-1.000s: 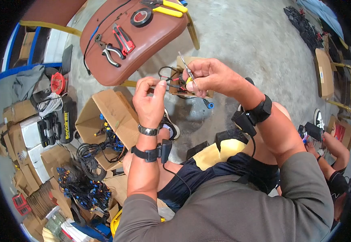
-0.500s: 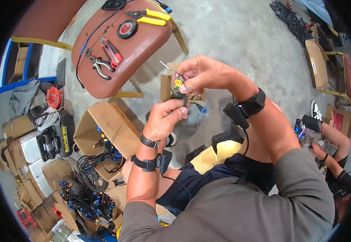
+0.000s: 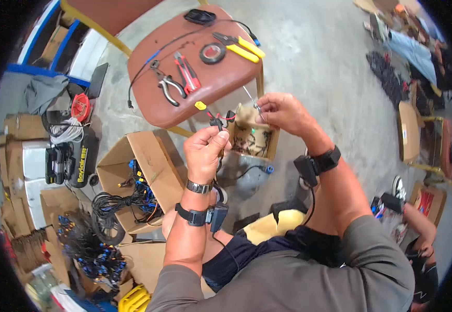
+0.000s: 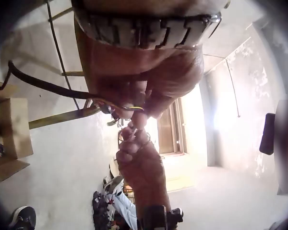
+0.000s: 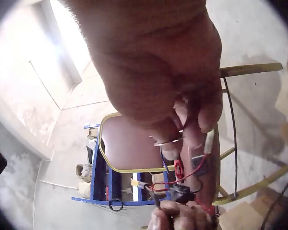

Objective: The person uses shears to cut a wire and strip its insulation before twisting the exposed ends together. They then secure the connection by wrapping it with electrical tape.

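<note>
My left hand (image 3: pixel 204 153) pinches a dark cable between thumb and fingers. Beyond those fingertips spread red wires (image 5: pixel 192 173), a small black connector (image 5: pixel 182 193) and a yellow connector (image 3: pixel 200 105). In the left wrist view, the cable (image 4: pixel 48 86) trails off from the hand, with thin coloured wires where its sheath ends. My right hand (image 3: pixel 286 115) holds a slim silver tool (image 3: pixel 250 95) with a long thin tip pointing away and a ring-like loop at the fingers; I cannot tell its exact kind. The hands are apart, over a small open carton (image 3: pixel 271 148).
A brown chair seat (image 3: pixel 153 112) ahead holds pliers (image 3: pixel 171 91), a red cutter (image 3: pixel 187 75), black tape (image 3: pixel 212 53) and yellow-handled pliers (image 3: pixel 244 51). At left stand a carton (image 3: pixel 153 166) of cables and a black Boylair machine (image 3: pixel 82 158). Another person's arm (image 3: pixel 418 223) shows at right.
The right hand held the tool and yellow connector half a second ago; the connector now stands off the left hand's wires. The hands have drawn apart, and the head view has shifted.
</note>
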